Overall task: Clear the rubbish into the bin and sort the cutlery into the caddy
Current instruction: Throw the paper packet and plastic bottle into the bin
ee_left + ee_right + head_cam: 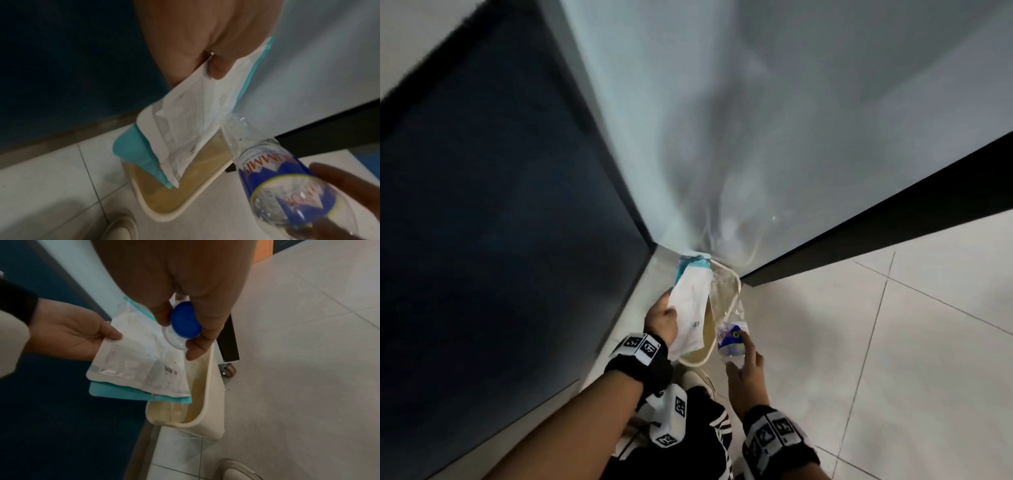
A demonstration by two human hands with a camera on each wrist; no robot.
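Observation:
A cream plastic bin point(703, 359) stands on the tiled floor in a corner. My left hand point(671, 313) pinches flat white and teal packets point(690, 301) by one edge, and they hang tilted over the bin's mouth. In the left wrist view the packets point(195, 121) reach down inside the bin's rim point(185, 209). My right hand point(739, 356) grips a clear plastic water bottle point(732, 339) with a blue label, base pointing into the bin. The right wrist view shows its blue cap point(185, 322) between my fingers, above the bin point(207, 417).
A dark blue panel point(500, 205) rises on the left and a pale grey panel point(791, 102) with a black base point(876, 222) on the right. A caster wheel point(230, 371) sits just behind the bin. My light shoe point(236, 470) stands near it on the white tiles.

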